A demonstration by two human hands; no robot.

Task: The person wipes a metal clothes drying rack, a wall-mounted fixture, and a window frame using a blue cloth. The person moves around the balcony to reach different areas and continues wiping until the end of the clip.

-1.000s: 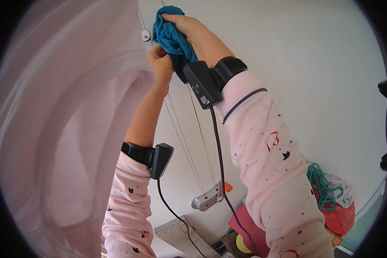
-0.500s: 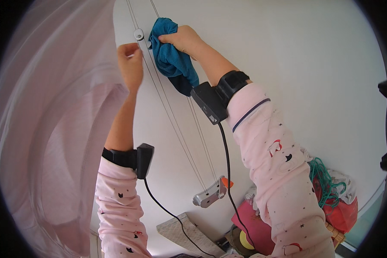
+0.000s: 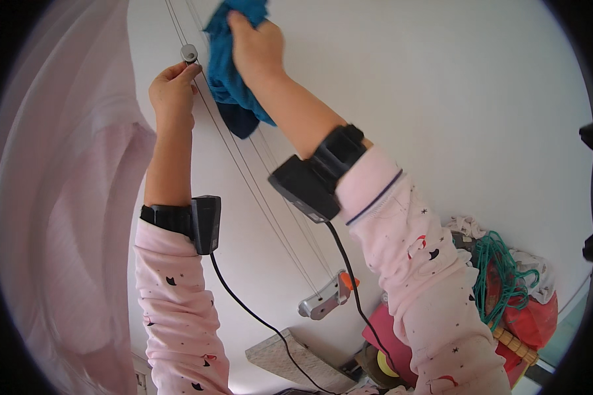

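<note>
My left hand is closed in a pinch, thumb against fingertips, just under a small grey cable fitting. Its fingertips are at one of the thin cables that run slantwise down along the white wall. Bunched in my right hand is a blue cloth with a darker lower end. It lies over another pair of cables, which pass behind it. The cloth's top is cut off by the upper edge of the view.
Lower down, the cables meet a silver wall crank with an orange part. Pale hanging fabric fills the left side. At lower right are green cord and a red bag. A grey board stands below. Black leads hang from both wrist devices.
My right hand has carried the blue cloth up and leftward along the cables. My left hand has shifted left and now pinches just under the cable fitting. The view has shifted slightly.
</note>
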